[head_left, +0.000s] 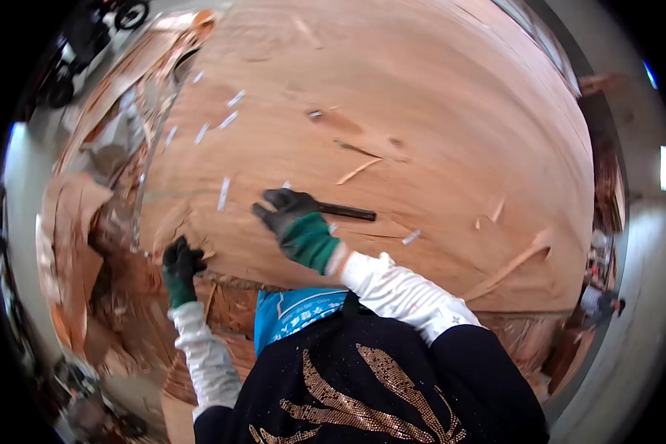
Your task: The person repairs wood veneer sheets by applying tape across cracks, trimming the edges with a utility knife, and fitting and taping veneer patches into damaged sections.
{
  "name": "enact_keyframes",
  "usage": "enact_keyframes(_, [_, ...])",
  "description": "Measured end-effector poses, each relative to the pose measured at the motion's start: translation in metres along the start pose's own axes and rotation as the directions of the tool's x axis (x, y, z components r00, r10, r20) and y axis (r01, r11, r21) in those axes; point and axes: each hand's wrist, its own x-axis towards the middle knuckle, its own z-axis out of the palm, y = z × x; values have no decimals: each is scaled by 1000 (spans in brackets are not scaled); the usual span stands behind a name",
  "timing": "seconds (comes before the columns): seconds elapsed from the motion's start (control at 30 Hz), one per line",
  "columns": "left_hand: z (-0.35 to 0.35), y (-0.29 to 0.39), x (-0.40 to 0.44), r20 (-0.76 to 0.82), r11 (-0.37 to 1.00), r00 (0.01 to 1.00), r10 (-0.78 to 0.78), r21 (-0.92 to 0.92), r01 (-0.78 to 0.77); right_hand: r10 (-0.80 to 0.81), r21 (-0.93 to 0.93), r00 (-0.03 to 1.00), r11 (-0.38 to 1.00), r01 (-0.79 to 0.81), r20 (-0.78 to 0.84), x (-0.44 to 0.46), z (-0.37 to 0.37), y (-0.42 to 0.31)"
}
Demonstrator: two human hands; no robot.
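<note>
A broad sheet of reddish-brown veneer (451, 148) lies in front of me, with several short white tape pieces (223, 194) on it. My left hand (181, 263), in a black and green glove, is at the sheet's near left edge, its fingers bent; what they hold, if anything, is hidden. Over the sheet is my right hand (292, 218), gloved the same way, fingers partly spread. A dark bar-like tool (348, 212) lies beside that hand, its left end hidden behind the glove.
Thin veneer strips (514, 263) lie on the sheet. Torn veneer scraps (74, 259) are heaped at the left. A motorcycle (89, 44) stands at the upper left. At the right edge another person (607, 305) is visible, small.
</note>
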Motion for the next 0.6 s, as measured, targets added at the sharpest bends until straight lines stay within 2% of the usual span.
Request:
enact_keyframes(0.03, [-2, 0, -4, -18, 999, 1000, 13, 40, -12, 245, -104, 936, 969, -225, 251, -1, -51, 6])
enact_keyframes(0.1, [4, 5, -10, -25, 992, 999, 45, 116, -41, 479, -314, 782, 873, -374, 400, -20, -73, 28])
enact_keyframes(0.17, [28, 16, -17, 34, 989, 992, 120, 78, -123, 422, -274, 806, 903, -332, 414, -38, -50, 50])
enact_keyframes(0.23, [64, 34, -29, 164, 978, 966, 198, 25, -205, 376, -251, 826, 923, -293, 421, -43, -36, 66])
enact_keyframes(0.27, [81, 40, -29, 198, 972, 961, 193, 92, -214, 367, -250, 830, 926, -283, 419, -41, -34, 70])
enact_keyframes(0.3, [87, 33, -19, 301, 957, 917, 263, 44, -288, 359, -252, 833, 928, -274, 420, -38, -30, 75])
enact_keyframes(0.37, [108, 39, -29, 378, 933, 873, 310, 55, -355, 307, -127, 840, 951, -281, 447, -33, -20, 84])
enact_keyframes(0.43, [118, 44, -42, 397, 928, 863, 311, 67, -365, 253, -117, 874, 967, -224, 416, -37, -54, 83])
enact_keyframes(0.5, [113, 38, -40, 368, 927, 878, 305, 98, -363, 328, 1, 856, 934, -358, 400, -43, -102, 82])
enact_keyframes(0.53, [104, 30, -25, 311, 948, 916, 252, 112, -298, 352, 66, 845, 910, -410, 402, -49, -115, 83])
enact_keyframes(0.57, [82, 22, 9, 324, 923, 938, 123, 311, -228, 411, 334, 867, 805, -490, 282, -58, -97, 96])
enact_keyframes(0.6, [76, 31, 25, 238, 943, 961, -138, 329, 54, 470, 574, 882, 723, -386, 1, -74, -75, 111])
